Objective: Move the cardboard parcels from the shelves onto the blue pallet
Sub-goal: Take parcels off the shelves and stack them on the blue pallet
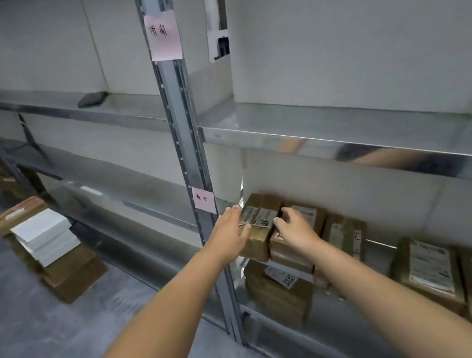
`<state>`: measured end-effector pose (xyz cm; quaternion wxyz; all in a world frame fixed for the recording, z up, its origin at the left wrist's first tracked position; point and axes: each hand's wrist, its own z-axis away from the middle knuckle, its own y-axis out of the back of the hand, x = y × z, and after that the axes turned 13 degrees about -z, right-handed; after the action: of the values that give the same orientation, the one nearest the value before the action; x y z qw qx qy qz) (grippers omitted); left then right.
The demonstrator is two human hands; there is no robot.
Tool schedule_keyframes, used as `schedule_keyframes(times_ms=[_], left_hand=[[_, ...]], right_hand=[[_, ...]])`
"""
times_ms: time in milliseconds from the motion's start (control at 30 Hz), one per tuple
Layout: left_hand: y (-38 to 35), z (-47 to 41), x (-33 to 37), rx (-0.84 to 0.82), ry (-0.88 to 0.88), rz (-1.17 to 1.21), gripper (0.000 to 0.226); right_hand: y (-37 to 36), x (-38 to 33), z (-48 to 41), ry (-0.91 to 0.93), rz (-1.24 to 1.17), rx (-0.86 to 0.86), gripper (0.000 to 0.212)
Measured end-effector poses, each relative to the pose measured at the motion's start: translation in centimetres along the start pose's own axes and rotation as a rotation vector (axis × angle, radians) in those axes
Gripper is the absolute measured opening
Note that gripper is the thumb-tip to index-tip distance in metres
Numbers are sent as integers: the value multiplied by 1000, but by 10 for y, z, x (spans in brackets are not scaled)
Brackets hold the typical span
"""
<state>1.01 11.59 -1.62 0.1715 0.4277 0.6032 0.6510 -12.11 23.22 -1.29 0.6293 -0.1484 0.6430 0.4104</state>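
the top parcel point(260, 221) is sitting on a small stack at the left end of the lower shelf point(323, 315), just beside the metal post point(195, 160). it is resting on another parcel point(278, 297) and is touching a neighbour parcel point(312, 213) on its right.

the left hand point(230, 231) is lying flat against the left side of the top parcel, fingers straight, thumb coming over the front edge. the right hand point(296, 226) is hooking its curled fingers over the right edge, in the narrow place between this parcel and the neighbour. so the parcel is being squeezed between the two hands, though i cannot tell how firmly.

the box is looking small, stiff and taped, with a paper label on top. probably it is light enough for two hands, but the weight is not showing. plain cardboard is giving good friction; the glossy tape and label are more slippery, so the palms are better placed on the bare sides, low, with the fingers going under the bottom edge once it is tilting. the parcels beside it may be dragging along or the stack may be shifting. the pallet is not appearing in this view.
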Motion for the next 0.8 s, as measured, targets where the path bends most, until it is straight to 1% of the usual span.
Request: schedule_keyframes(times_ms=[133, 233, 267, 333, 400, 500, 633, 733, 800], left_hand=[[-15, -33, -15, -64, -10, 82, 55], [-29, -55, -22, -103, -51, 97, 48], [-33, -63, -24, -104, -62, 123, 45], [-40, -79, -28, -112, -36, 209, 42], [-47, -98, -32, -136, 30, 294, 41], [-60, -123, -42, -164, 118, 399, 43], [-88, -138, -62, -220, 198, 446, 38], [-106, -143, -73, -249, 270, 479, 37], [-111, -145, -79, -265, 306, 549, 36]], right_hand=[[-17, 9, -28, -82, -25, 49, 52], [-25, 15, -53, -129, -115, 96, 33], [-28, 17, -63, -161, -137, 116, 31], [-32, 21, -80, -239, -155, 139, 36], [-37, 24, -96, -307, -146, 119, 42], [-48, 26, -122, -338, -131, 114, 50], [-55, 26, -149, -346, -181, 192, 55], [-62, 32, -161, -382, -224, 163, 56], [-69, 37, -167, -404, -248, 155, 58]])
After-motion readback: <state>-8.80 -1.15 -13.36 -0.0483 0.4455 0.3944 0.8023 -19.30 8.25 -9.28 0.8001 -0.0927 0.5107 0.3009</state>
